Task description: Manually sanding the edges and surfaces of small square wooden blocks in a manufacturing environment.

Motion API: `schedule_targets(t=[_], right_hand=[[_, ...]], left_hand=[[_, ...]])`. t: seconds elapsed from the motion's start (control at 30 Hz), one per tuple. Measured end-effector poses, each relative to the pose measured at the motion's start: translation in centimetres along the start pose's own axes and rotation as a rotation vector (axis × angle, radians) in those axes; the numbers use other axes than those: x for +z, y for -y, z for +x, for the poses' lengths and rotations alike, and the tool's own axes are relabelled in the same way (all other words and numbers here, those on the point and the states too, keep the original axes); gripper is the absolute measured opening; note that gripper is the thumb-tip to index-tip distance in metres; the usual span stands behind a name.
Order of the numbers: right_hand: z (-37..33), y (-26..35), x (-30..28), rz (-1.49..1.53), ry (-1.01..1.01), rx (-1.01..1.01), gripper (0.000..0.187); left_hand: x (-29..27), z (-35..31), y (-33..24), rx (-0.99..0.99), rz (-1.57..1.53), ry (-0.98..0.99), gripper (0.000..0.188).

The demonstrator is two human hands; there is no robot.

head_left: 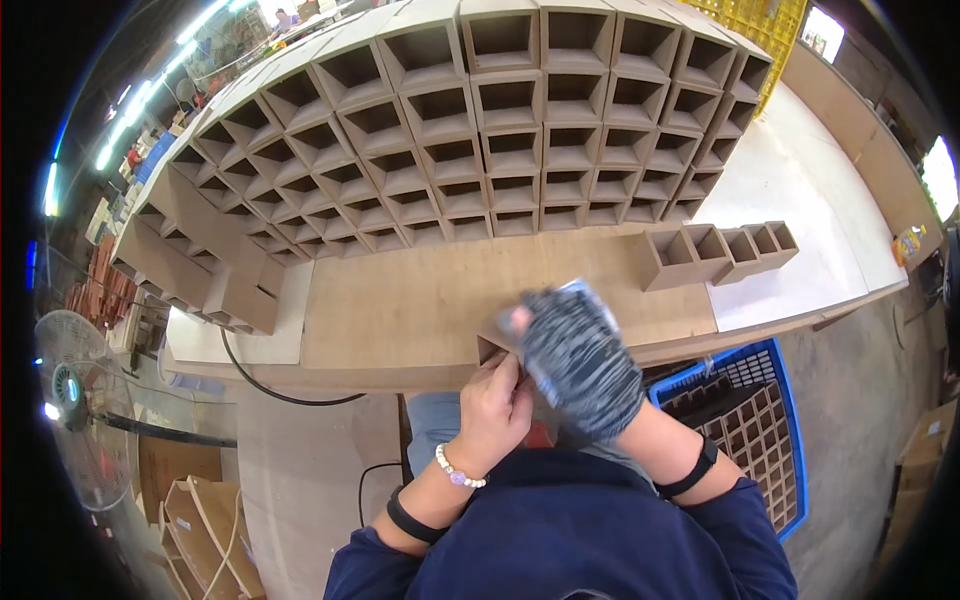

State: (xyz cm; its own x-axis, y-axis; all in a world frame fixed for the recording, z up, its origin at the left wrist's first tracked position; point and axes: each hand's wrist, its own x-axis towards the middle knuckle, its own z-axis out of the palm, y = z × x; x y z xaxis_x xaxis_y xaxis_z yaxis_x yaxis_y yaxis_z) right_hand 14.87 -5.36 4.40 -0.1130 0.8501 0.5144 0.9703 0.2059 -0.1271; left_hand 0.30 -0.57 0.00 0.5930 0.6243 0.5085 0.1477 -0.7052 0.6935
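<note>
At the table's front edge my bare left hand [493,405], with a beaded bracelet at its wrist, is closed on a small brown open-ended box [487,348]. Just right of it and above is my right hand [582,358] in a grey knit glove, smeared by motion. Its fingers look curled round something, and a pale bluish edge shows past the glove, too blurred to name. Most of the box is hidden behind both hands. Beyond them, a tall stack of similar brown square boxes [450,160] stands with open ends facing me.
A short row of boxes [715,252] lies at the right, and more boxes [240,298] stand at the left. A blue crate [797,440] of boxes sits below the table's right edge. A fan [72,390] is at the left, a black cable [280,393] hangs over the front edge.
</note>
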Motion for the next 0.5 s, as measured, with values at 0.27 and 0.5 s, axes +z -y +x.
schedule_targets(t=[0.27,0.5], right_hand=[[-1.5,-4.6,3.4,-0.191,-0.004,0.219,0.041],[-0.6,-0.1,1.7,0.0,0.055,-0.038,0.041]], left_hand=[[0.0,-0.1,-0.9,-0.033,-0.014,0.008,0.022],[0.1,-0.2,0.1,-0.031,-0.04,-0.013,0.02]])
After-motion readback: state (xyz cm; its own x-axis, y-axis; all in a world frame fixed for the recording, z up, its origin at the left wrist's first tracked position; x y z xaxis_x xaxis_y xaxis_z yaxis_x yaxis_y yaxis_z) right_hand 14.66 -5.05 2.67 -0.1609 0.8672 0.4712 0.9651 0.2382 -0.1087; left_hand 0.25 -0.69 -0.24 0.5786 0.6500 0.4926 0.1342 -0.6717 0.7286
